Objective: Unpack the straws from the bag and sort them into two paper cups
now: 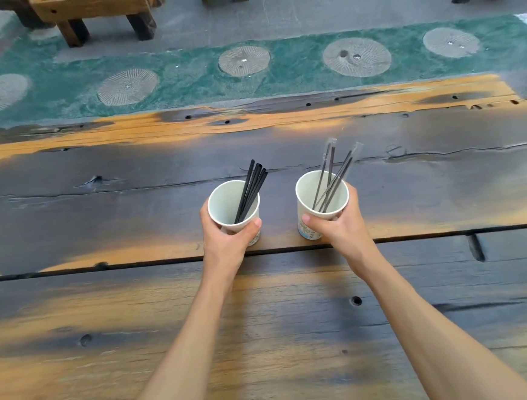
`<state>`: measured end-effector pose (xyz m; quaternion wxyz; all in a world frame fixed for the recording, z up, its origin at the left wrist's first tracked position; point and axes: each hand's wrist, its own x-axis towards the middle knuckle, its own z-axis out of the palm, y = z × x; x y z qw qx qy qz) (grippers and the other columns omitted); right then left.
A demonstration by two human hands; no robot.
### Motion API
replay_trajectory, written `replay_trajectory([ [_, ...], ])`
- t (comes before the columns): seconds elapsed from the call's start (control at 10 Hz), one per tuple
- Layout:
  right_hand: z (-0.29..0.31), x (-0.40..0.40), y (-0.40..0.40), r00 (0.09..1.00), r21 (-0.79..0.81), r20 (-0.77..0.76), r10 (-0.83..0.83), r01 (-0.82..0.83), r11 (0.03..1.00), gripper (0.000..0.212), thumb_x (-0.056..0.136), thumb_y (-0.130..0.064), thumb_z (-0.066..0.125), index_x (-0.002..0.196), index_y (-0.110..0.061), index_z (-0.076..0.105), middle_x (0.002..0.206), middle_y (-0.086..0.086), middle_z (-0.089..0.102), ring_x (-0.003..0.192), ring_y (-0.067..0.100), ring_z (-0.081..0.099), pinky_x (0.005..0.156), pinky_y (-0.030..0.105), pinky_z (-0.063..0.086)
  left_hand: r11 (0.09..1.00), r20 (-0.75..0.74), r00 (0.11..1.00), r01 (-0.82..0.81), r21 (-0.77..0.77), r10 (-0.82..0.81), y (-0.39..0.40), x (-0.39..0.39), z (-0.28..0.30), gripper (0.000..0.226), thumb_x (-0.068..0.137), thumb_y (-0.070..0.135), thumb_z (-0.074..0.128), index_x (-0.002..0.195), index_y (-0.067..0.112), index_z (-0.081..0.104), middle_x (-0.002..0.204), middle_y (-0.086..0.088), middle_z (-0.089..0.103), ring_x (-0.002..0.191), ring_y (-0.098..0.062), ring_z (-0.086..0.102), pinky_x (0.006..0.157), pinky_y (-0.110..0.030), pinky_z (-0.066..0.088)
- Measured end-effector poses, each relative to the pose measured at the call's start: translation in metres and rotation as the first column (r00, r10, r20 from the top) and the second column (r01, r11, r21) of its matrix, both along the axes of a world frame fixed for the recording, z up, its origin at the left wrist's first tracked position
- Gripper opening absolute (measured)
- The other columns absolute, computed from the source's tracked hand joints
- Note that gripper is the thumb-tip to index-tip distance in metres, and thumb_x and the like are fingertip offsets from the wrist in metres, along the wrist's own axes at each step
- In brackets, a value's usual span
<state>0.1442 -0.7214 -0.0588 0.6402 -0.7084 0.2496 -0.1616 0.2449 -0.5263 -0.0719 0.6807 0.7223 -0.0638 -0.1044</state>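
**Two cups, straws sorted**

I see the left paper cup [233, 203], white and upright, holding a tight bunch of bare black straws [250, 190] that lean up and to the right. Just to the right of it stands the right paper cup [321, 195], white with blue print low on its wall, holding black straws in clear wrappers [332, 175], fanned apart.

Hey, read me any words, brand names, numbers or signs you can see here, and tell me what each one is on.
No text here can be read.
Right paper cup: blue print low on its side, too small and blurred to read.
Left paper cup: a trace of print near its base beside the left hand, unreadable.
Wooden table: no writing.
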Motion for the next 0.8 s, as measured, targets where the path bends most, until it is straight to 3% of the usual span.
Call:
replay_trajectory([
  [0.1, 0.001, -0.001, 0.002, 1.000, 0.002, 0.007, 0.009, -0.009, 1.000, 0.087, 0.074, -0.011, 0.087, 0.142, -0.022, 0.032, 0.135, -0.002, 0.054, 0.125, 0.009, 0.054, 0.110, 0.040, 0.044, 1.000, 0.000, 1.000, 0.012, -0.002, -0.012, 0.000, 0.000, 0.000, 0.076, 0.074, 0.007, 0.086, 0.123, 0.045, 0.043, 0.105, 0.039, 0.063, 0.102, 0.011, 0.063, 0.070, -0.007, 0.052],
  [0.2, 0.001, -0.002, 0.003, 1.000, 0.001, 0.017, 0.019, -0.019, 1.000, 0.090, 0.072, -0.013, 0.087, 0.142, -0.021, 0.032, 0.136, 0.001, 0.053, 0.125, 0.010, 0.053, 0.108, 0.036, 0.044, 1.000, 0.008, 1.000, 0.007, -0.014, -0.007, 0.002, 0.001, -0.001, 0.079, 0.073, 0.006, 0.087, 0.127, 0.044, 0.042, 0.117, 0.030, 0.062, 0.107, 0.010, 0.061, 0.076, -0.009, 0.051],
  [0.3, 0.002, -0.004, 0.004, 0.999, -0.014, 0.017, 0.028, -0.027, 1.000, 0.094, 0.067, -0.018, 0.087, 0.143, -0.019, 0.032, 0.138, 0.004, 0.051, 0.125, 0.009, 0.053, 0.107, 0.033, 0.045, 1.000, 0.030, 0.999, 0.023, -0.005, -0.023, 0.005, -0.001, 0.000, 0.086, 0.071, 0.009, 0.089, 0.135, 0.039, 0.040, 0.129, 0.022, 0.057, 0.117, 0.004, 0.059, 0.090, -0.016, 0.052],
  [0.4, 0.003, -0.009, 0.004, 0.999, 0.016, 0.001, 0.039, -0.039, 0.999, 0.100, 0.067, -0.018, 0.088, 0.146, -0.020, 0.028, 0.141, 0.000, 0.050, 0.128, 0.008, 0.051, 0.111, 0.039, 0.042, 0.998, 0.018, 0.998, 0.053, 0.022, -0.054, 0.009, -0.004, 0.004, 0.094, 0.071, 0.011, 0.090, 0.144, 0.034, 0.035, 0.135, 0.019, 0.054, 0.124, -0.001, 0.055, 0.104, -0.029, 0.049],
  [0.5, 0.011, -0.018, 0.005, 0.998, 0.026, -0.044, 0.051, -0.050, 0.998, 0.108, 0.067, -0.026, 0.089, 0.151, -0.030, 0.020, 0.148, -0.011, 0.043, 0.134, 0.001, 0.044, 0.116, 0.041, 0.036, 0.992, 0.009, 0.999, 0.033, 0.118, -0.034, 0.016, -0.010, 0.016, 0.102, 0.068, 0.027, 0.090, 0.147, 0.043, 0.027, 0.145, 0.019, 0.044, 0.136, -0.005, 0.042, 0.114, -0.038, 0.038],
  [0.6, 0.022, -0.029, 0.006, 0.996, 0.012, -0.081, 0.032, -0.031, 0.999, 0.113, 0.068, -0.037, 0.087, 0.153, -0.039, 0.012, 0.157, -0.016, 0.026, 0.143, 0.005, 0.029, 0.119, 0.046, 0.028, 0.985, 0.008, 1.000, 0.003, 0.171, -0.005, 0.023, -0.021, 0.031, 0.105, 0.067, 0.035, 0.089, 0.146, 0.052, 0.021, 0.155, 0.015, 0.030, 0.143, -0.010, 0.032, 0.118, -0.043, 0.029],
  [0.7, 0.049, -0.049, 0.014, 0.994, -0.036, -0.111, -0.012, 0.008, 0.999, 0.110, 0.073, -0.039, 0.085, 0.154, -0.039, 0.010, 0.159, -0.017, 0.019, 0.142, 0.003, 0.022, 0.118, 0.042, 0.024, 0.983, 0.019, 0.999, -0.040, 0.179, 0.037, 0.034, -0.039, 0.062, 0.102, 0.065, 0.044, 0.085, 0.143, 0.055, 0.021, 0.151, 0.017, 0.026, 0.144, -0.012, 0.028, 0.119, -0.044, 0.027],
  [0.8, 0.085, -0.072, 0.026, 0.992, -0.184, -0.106, -0.064, 0.044, 0.982, 0.104, 0.079, -0.037, 0.081, 0.155, -0.034, 0.011, 0.163, -0.013, 0.017, 0.134, -0.009, 0.023, 0.120, 0.040, 0.022, 0.973, 0.197, 0.978, -0.111, 0.202, 0.071, 0.051, -0.061, 0.097, 0.099, 0.063, 0.055, 0.078, 0.147, 0.045, 0.026, 0.150, 0.015, 0.029, 0.145, -0.010, 0.026, 0.121, -0.044, 0.024],
])
